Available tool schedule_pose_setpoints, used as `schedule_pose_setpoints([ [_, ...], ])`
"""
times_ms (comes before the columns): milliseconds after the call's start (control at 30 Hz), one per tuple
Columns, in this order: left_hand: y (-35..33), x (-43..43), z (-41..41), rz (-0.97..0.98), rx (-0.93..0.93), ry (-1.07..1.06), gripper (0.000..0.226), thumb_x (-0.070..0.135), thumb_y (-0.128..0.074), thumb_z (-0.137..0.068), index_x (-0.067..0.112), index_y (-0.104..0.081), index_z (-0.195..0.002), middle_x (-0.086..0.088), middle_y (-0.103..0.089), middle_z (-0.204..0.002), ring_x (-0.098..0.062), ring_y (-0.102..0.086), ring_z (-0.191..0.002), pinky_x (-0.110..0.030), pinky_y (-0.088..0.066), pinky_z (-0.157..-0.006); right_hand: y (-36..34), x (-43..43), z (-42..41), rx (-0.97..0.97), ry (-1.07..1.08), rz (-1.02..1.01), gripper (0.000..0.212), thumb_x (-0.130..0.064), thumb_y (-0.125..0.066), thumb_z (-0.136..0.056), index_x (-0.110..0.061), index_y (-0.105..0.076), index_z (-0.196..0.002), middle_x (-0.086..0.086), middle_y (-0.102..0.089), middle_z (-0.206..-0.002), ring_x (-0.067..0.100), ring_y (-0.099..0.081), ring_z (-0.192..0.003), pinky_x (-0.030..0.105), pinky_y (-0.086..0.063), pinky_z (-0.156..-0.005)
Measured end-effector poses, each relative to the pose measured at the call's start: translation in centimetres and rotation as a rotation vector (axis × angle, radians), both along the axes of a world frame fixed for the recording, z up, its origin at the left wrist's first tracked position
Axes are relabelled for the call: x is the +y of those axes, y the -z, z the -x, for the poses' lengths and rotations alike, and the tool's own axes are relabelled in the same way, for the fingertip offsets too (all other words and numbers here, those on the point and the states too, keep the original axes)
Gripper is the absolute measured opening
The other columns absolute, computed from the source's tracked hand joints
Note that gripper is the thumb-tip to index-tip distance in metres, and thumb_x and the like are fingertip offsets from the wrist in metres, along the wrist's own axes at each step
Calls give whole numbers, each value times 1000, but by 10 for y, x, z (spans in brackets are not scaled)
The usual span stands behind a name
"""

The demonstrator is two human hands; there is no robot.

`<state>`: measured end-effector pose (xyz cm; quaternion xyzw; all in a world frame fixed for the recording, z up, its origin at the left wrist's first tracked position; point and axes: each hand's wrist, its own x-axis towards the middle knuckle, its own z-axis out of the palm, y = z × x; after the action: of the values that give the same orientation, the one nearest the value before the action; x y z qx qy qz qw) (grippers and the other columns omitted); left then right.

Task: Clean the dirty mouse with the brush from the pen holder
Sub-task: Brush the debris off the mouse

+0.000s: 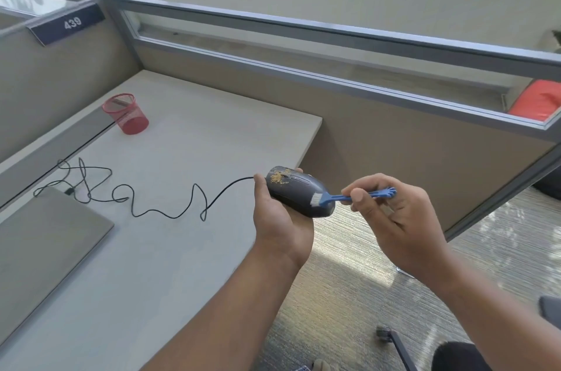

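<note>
My left hand [277, 218] grips a dark wired mouse [299, 190] past the desk's right edge, over the carpet. Tan crumbs cover the mouse's front end, near its buttons. My right hand [391, 218] pinches the handle of a small blue brush [349, 197]. The brush's white bristles rest on the rear of the mouse, away from the crumbs. The mouse's black cable [170, 212] loops back across the desk. A red mesh pen holder [126, 113] stands at the far left of the desk and looks empty.
A closed grey laptop [45, 237] lies at the near left of the pale desk [188, 133]. Cubicle partitions with glass tops wall the desk's left and far sides. Carpet and a chair base [391, 337] lie below at right.
</note>
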<state>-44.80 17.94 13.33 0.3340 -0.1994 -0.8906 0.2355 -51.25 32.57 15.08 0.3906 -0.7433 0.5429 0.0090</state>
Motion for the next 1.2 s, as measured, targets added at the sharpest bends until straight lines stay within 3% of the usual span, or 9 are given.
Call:
schedule_pose_setpoints([
  [133, 1, -2, 0, 14, 9, -12, 58, 58, -29, -100, 13, -61, -118, -13, -66, -108, -27, -62, -105, -41, -48, -98, 6, 11, 6, -39, 78, 1, 20, -39, -54, -96, -29, -68, -85, -5, -72, -73, 23, -70, -68, 50, -58, -63],
  [200, 1, -1, 0, 18, 7, -3, 61, 58, -28, -100, 12, -58, -126, -15, -64, -114, -29, -60, -110, -43, -45, -105, 4, 10, 6, -55, 90, 28, 19, -39, -55, -96, -29, -69, -88, -5, -71, -73, 26, -69, -66, 53, -58, -62],
  [367, 0, -1, 2, 19, -3, -8, 63, 58, -28, -101, 10, -56, -130, -15, -64, -113, -28, -61, -106, -41, -50, -95, 6, 7, 4, -43, 34, -8, 14, -33, -58, -95, -31, -69, -87, -10, -71, -79, 15, -67, -69, 32, -55, -63],
  [533, 3, -3, 3, 26, 6, -21, 63, 57, -27, -101, 10, -57, -131, -17, -61, -122, -32, -57, -122, -46, -39, -112, 5, 15, 10, -102, 112, 31, 18, -41, -57, -95, -30, -69, -87, -2, -71, -73, 41, -64, -61, 50, -53, -55],
  [700, 2, 0, 5, 32, 8, -2, 60, 58, -27, -101, 11, -64, -106, -14, -66, -103, -28, -61, -101, -43, -47, -101, 8, 8, 8, -141, 42, 26, 19, -43, -55, -93, -31, -69, -89, -8, -74, -81, 17, -69, -69, 39, -56, -63],
  [833, 4, -2, 3, 67, 25, 19, 59, 57, -29, -101, 13, -68, -102, -11, -71, -97, -25, -65, -98, -39, -50, -94, 14, 19, 21, -212, 82, 81, 20, -30, -58, -92, -15, -70, -86, -4, -76, -78, 12, -71, -66, 25, -57, -61],
  [967, 2, 5, 2, 101, 17, 84, 64, 58, -29, -100, 9, -58, -129, -19, -65, -122, -29, -60, -118, -44, -42, -110, 3, 3, 33, -222, 82, 161, 19, -29, -59, -97, -16, -71, -90, -3, -76, -80, 9, -69, -66, 14, -51, -61],
  [1100, 1, 13, 2, 137, 14, 126, 62, 58, -27, -100, 13, -62, -124, -15, -68, -121, -26, -61, -115, -40, -45, -104, -8, -26, 37, -211, 42, 161, 14, -32, -61, -95, -27, -71, -88, 0, -75, -80, 14, -67, -66, 23, -52, -60],
  [1200, -1, 15, 2, 140, -10, 150, 62, 58, -26, -100, 15, -58, -132, -16, -65, -129, -28, -59, -121, -40, -46, -104, -10, -39, 39, -191, 1, 117, 14, -33, -60, -94, -30, -70, -86, -10, -76, -78, 5, -66, -66, 18, -50, -62],
])
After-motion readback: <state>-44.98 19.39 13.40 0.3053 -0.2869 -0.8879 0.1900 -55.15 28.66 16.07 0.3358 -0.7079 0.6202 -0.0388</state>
